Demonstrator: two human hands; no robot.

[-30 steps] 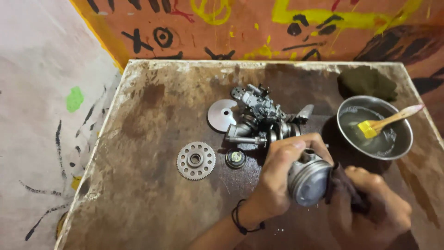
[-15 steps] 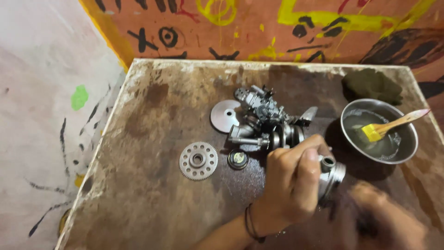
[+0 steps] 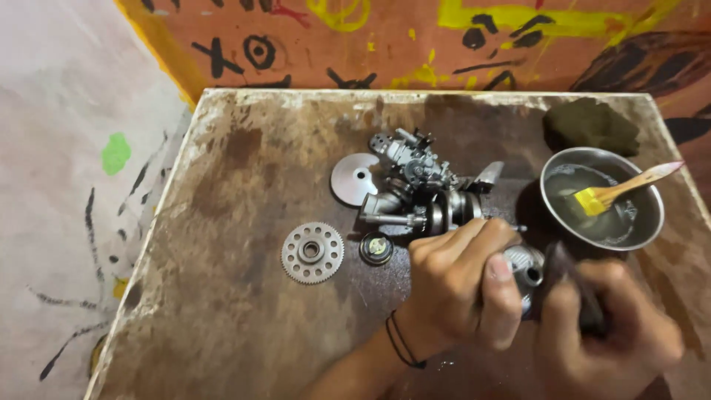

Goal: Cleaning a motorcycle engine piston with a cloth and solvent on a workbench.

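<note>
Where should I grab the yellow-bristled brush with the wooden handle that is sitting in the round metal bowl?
Take the yellow-bristled brush by its bare wooden handle, where it juts past the round metal bowl rim at the upper right. Come from that right side, from above: the bristles lie down in the liquid, while the handle is tilted up, dry and free of other parts.

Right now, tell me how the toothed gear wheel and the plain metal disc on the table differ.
The toothed gear wheel has teeth round its rim and a ring of holes; the plain metal disc has a smooth rim and an unbroken face apart from its centre opening. The gear wheel lies apart from the other parts, nearer the table's left edge; the disc sits against the cluster of engine parts. Both are round, grey metal and lie on the table, untouched by the hands.
</note>
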